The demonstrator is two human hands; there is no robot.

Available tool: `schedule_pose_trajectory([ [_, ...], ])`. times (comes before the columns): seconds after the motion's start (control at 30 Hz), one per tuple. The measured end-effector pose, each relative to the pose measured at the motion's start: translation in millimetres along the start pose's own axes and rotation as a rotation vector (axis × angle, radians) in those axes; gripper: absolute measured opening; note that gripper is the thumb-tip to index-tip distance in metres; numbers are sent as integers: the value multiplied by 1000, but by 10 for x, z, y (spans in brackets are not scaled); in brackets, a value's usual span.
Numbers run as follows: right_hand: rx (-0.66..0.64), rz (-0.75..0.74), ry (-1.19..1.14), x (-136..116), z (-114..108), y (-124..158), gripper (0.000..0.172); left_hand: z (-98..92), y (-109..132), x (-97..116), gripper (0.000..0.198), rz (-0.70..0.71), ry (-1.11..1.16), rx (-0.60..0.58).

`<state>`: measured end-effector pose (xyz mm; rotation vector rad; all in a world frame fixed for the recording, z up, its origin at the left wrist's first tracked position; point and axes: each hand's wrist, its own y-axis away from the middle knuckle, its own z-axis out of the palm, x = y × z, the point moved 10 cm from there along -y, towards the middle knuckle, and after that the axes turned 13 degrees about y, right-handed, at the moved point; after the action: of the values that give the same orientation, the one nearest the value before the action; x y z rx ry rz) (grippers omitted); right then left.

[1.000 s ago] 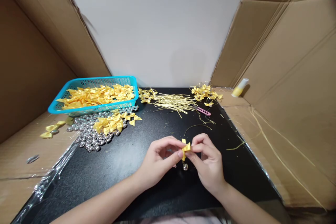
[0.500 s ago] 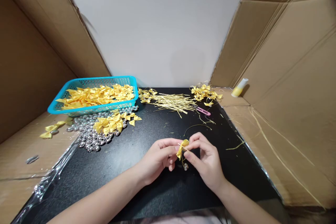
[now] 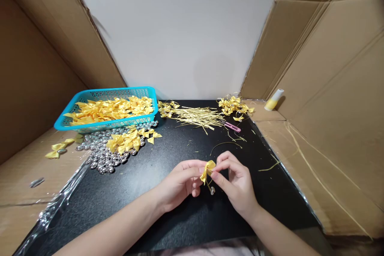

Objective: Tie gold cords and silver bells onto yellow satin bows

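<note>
Over the front of the black table, a yellow ribbon bow [image 3: 207,171] is pinched between my two hands. My left hand [image 3: 183,180] grips its left side with thumb and forefinger, the other fingers curled. On the other side, the thumb and fingertips of my right hand [image 3: 235,182] close at the bow's edge, where a thin cord seems to run; the fingers partly hide it. Below the bow dangles a small silver bell-like bead [image 3: 212,191] on a short bit of gold cord.
A turquoise basket [image 3: 105,123] of yellow bows stands at the back left. Before it lie silver beads [image 3: 103,162] and loose bows [image 3: 126,142]. Cut gold cords [image 3: 201,117], pink thread snips [image 3: 232,127], finished-looking bows [image 3: 234,106] and a thread spool [image 3: 273,101] sit farther back.
The bow has turned to show more of its face, and the cord end that stuck out across it is no longer visible. Both hands stay nearly in place.
</note>
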<state>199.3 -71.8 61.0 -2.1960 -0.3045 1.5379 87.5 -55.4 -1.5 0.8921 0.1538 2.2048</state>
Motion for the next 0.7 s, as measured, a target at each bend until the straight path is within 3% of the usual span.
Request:
schedule_pose_trajectory([
  [0.2,-7,32,-5,46,32,-10,16,-3,13,11,26,34,-110,5],
  [0.43,-4,44,-10,73,28,-14,16,37,34,235,27,239,-381,-9],
  [0.57,4,-10,18,18,-55,-20,2,15,70,328,26,327,-507,26],
  [0.7,15,-116,226,-127,-69,-26,7,58,141,428,22,456,-694,64],
])
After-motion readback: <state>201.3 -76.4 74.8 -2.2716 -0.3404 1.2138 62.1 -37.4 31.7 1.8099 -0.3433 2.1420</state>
